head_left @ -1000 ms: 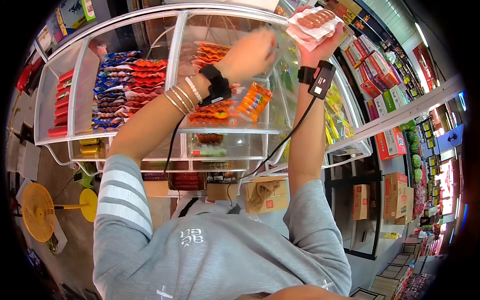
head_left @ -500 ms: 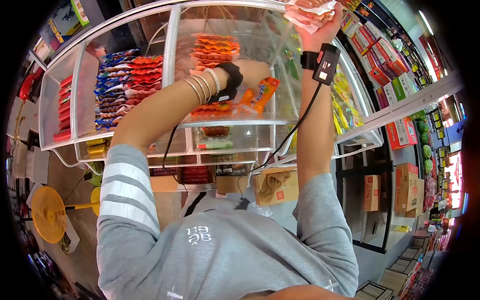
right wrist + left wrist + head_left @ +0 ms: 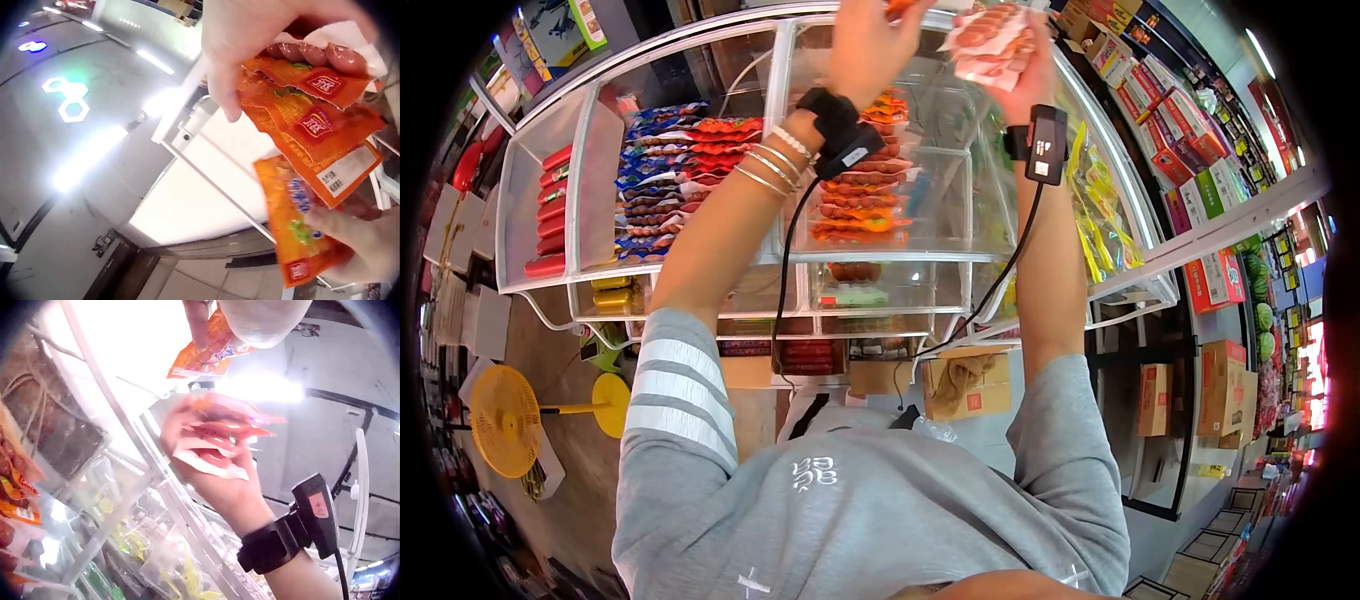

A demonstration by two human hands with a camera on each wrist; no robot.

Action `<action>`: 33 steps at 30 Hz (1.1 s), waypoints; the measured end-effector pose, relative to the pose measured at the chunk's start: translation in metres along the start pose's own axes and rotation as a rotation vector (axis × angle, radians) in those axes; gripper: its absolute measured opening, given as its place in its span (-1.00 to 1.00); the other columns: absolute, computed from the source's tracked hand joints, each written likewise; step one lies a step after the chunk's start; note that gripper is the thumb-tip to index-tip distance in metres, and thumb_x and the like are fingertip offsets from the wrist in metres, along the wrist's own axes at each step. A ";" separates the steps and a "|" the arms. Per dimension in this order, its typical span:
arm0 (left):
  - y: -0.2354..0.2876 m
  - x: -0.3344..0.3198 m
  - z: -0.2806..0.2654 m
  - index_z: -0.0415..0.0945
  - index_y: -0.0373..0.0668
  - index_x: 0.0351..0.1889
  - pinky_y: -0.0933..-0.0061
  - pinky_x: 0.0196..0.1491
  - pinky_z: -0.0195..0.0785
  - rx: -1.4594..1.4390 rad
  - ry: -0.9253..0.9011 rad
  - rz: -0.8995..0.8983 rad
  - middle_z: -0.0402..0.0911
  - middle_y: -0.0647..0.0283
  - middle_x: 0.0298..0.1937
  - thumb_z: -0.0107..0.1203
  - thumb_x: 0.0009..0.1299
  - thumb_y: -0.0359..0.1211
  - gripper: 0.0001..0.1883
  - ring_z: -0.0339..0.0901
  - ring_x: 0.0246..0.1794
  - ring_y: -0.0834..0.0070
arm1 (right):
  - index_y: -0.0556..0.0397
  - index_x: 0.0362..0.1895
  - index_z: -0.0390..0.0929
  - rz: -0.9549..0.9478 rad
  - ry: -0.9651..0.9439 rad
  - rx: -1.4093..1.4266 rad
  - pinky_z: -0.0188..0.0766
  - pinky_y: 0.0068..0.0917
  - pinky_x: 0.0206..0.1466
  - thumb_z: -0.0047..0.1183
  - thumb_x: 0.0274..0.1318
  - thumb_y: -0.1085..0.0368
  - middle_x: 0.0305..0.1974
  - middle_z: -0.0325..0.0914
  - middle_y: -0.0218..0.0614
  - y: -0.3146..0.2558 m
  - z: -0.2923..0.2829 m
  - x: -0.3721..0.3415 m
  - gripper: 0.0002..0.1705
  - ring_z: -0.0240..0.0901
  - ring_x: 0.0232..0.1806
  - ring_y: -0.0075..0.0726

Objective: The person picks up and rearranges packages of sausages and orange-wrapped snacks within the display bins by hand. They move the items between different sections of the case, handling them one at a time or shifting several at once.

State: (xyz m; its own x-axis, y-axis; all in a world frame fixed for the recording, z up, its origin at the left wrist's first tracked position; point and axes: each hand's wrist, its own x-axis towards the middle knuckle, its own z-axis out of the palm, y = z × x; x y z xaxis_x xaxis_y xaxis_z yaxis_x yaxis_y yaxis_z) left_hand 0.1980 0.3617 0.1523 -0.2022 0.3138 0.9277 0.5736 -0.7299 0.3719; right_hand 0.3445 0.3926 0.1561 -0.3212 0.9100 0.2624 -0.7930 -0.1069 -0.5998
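Note:
My left hand (image 3: 868,55) is raised over the far side of the display case (image 3: 880,257), pinching one orange sausage packet (image 3: 281,194) between thumb and fingers. Close by, my right hand (image 3: 1032,85) grips a stack of sausage packets (image 3: 992,45) whose clear faces show sausages and white backing. The right wrist view shows the stack's orange printed sides, with the single packet just below them. Inside the case, a row of orange sausage packets (image 3: 860,212) lies under my left wrist, partly hidden by it.
Blue and red sausage packets (image 3: 665,170) fill the compartment to the left, with red rolls (image 3: 550,220) beyond. Yellow packets (image 3: 1100,200) lie at the case's right end. Frame bars divide the compartments. A yellow fan (image 3: 505,420) stands on the floor at left.
My left hand took hold of the loose orange packet beside the row and lifted it up and away, near the stack. My right hand keeps its stack, now slightly further left.

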 end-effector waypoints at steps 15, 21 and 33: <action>-0.005 -0.008 0.001 0.22 -0.27 0.11 0.22 0.20 0.13 -0.132 -0.319 0.250 0.27 -0.10 0.15 0.03 0.17 -0.46 -0.50 0.22 0.18 0.00 | -0.06 0.07 0.36 -0.034 -0.173 -0.057 0.25 -0.20 0.18 -0.17 0.17 -0.10 0.00 0.45 -0.31 0.010 -0.033 0.025 -0.49 0.37 0.06 -0.24; -0.021 -0.007 0.000 0.30 -0.15 0.10 0.35 0.08 0.26 -0.419 -0.426 0.162 0.44 0.07 0.02 0.08 0.23 -0.31 -0.54 0.42 0.00 0.18 | -0.06 0.17 0.26 -0.071 -0.137 -0.189 0.18 -0.04 0.24 -0.22 0.21 -0.12 0.14 0.33 -0.23 0.008 -0.032 0.021 -0.43 0.27 0.18 -0.11; 0.013 -0.003 -0.017 0.29 -0.26 -0.02 0.24 0.16 0.18 -0.452 -0.371 0.262 0.29 -0.02 0.15 0.15 0.19 -0.30 -0.56 0.29 0.13 0.06 | -0.06 0.20 0.22 -0.209 -0.143 -0.235 0.25 -0.21 0.20 -0.27 0.22 -0.20 0.15 0.32 -0.27 0.013 -0.015 0.012 -0.36 0.27 0.18 -0.20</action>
State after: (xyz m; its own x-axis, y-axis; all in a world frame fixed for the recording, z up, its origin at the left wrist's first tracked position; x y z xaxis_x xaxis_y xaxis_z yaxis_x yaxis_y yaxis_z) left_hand 0.1927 0.3410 0.1552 0.2337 0.2206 0.9469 0.1593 -0.9694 0.1865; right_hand 0.3381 0.4082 0.1402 -0.2469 0.8355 0.4908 -0.7134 0.1861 -0.6756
